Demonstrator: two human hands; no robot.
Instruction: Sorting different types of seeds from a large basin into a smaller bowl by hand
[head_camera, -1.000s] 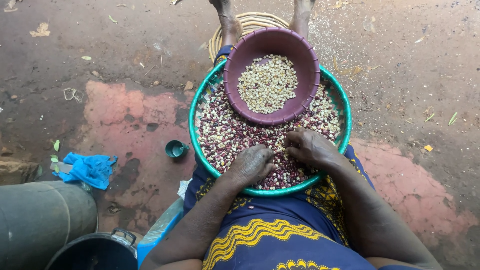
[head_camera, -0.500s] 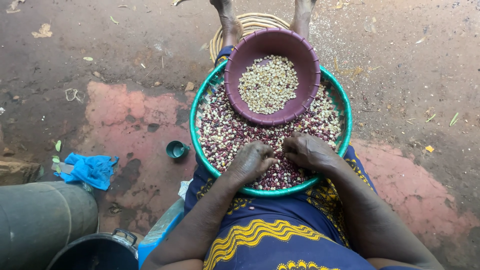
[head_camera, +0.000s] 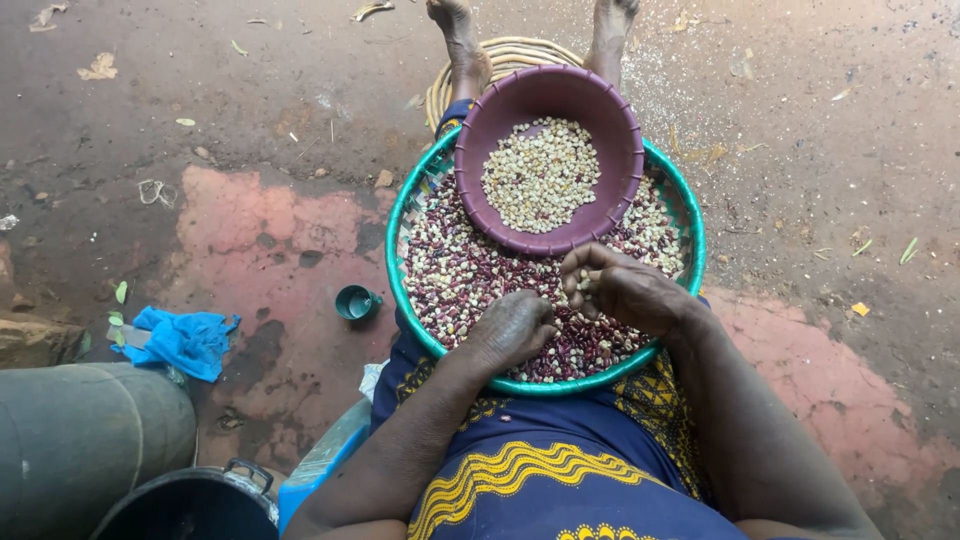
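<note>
Hands in a green tray (head_camera: 690, 215) of mixed beans (head_camera: 470, 275).
Left hand (head_camera: 512, 328) rests palm-down, loosely curled, on them; right hand (head_camera: 625, 292) pinches pale beans (head_camera: 584, 283) beside the purple bowl (head_camera: 620, 130).

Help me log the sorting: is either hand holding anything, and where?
The right hand pinches a few pale beans at its fingertips. The left hand rests palm-down on the mixed beans, gripping nothing visible.

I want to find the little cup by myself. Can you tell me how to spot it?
Start at the big round green-rimmed tray of speckled beans on the person's lap. Look just off its left edge, on the reddish patch of ground. The small teal cup lies there, alone, rounder and far smaller than the crumpled blue cloth farther left.
</note>
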